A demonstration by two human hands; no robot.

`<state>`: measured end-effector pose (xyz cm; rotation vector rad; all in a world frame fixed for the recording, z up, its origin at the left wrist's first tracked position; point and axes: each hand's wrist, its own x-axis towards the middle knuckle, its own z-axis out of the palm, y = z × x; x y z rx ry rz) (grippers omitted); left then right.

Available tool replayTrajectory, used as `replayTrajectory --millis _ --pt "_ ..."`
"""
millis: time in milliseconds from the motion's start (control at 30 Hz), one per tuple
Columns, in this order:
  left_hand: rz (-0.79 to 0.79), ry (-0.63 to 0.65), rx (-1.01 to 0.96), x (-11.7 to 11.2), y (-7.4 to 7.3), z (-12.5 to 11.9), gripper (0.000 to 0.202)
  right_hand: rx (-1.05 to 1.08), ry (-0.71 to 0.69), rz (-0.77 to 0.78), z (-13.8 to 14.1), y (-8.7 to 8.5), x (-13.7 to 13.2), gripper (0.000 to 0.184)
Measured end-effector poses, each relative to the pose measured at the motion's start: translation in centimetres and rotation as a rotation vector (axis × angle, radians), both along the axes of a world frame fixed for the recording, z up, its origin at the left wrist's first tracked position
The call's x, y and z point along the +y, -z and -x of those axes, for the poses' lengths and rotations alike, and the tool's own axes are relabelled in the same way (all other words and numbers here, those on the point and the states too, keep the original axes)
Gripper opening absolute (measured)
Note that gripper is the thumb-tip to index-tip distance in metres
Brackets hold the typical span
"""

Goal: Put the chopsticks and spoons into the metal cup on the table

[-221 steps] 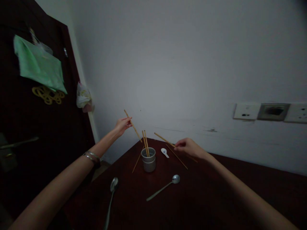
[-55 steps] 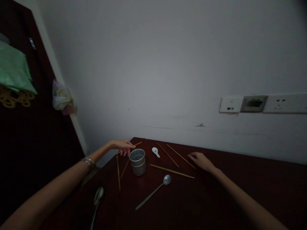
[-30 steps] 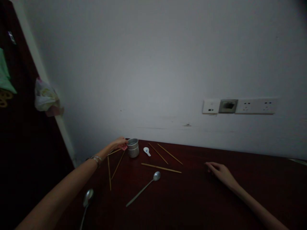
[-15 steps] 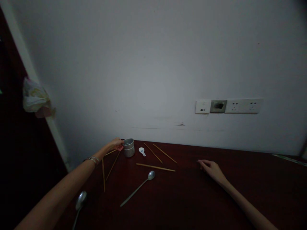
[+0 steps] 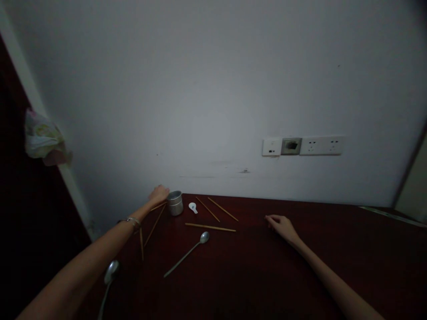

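Note:
My left hand (image 5: 159, 194) is at the far left of the table, right beside a grey metal cup (image 5: 175, 205). Its back faces me, its fingers are hidden, and I cannot tell if it grips the cup. The cup stands upright. Just right of it lies a small white spoon (image 5: 193, 207). My right hand (image 5: 280, 226) rests on the table with loosely stretched fingers pointing left, and nothing shows in it. Nearest to it are wooden chopsticks, one slanted (image 5: 223, 209) and one almost level (image 5: 210, 227). A long-handled metal spoon (image 5: 187, 254) lies in front of them.
Another metal spoon (image 5: 111, 272) lies by my left forearm. More chopsticks (image 5: 155, 225) lie left of the cup. The dark red table (image 5: 253, 275) meets a grey wall with sockets (image 5: 312, 146). A plastic bag (image 5: 43, 138) hangs at the left. A flat strip (image 5: 390, 214) lies far right.
My left hand has turned and lifted slightly at the cup, so its fingers no longer show. The cup and my right hand hold their places; the view has shifted a little.

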<state>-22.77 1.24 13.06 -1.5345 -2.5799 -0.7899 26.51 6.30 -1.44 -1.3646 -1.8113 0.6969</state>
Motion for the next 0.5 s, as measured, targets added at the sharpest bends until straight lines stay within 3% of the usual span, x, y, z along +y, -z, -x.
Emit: replayTrajectory --millis 100,233,333,500 --pt "-0.100 0.022 0.201 0.5 -0.9 -3.2 0.035 0.058 0.001 0.017 0.3 -0.1 -0.1 0.038" --pt "-0.216 0.267 0.307 0.8 -0.7 -10.1 0.035 0.066 0.058 -0.004 0.6 -0.8 -0.8 0.036" --pt "-0.198 0.434 0.227 0.4 0.8 -16.3 0.029 -0.055 0.089 -0.114 0.2 -1.4 -2.1 0.033" --pt "-0.201 0.744 0.080 -1.6 5.2 -25.6 0.018 -0.257 0.164 -0.136 -2.2 -1.7 -5.5 0.038"
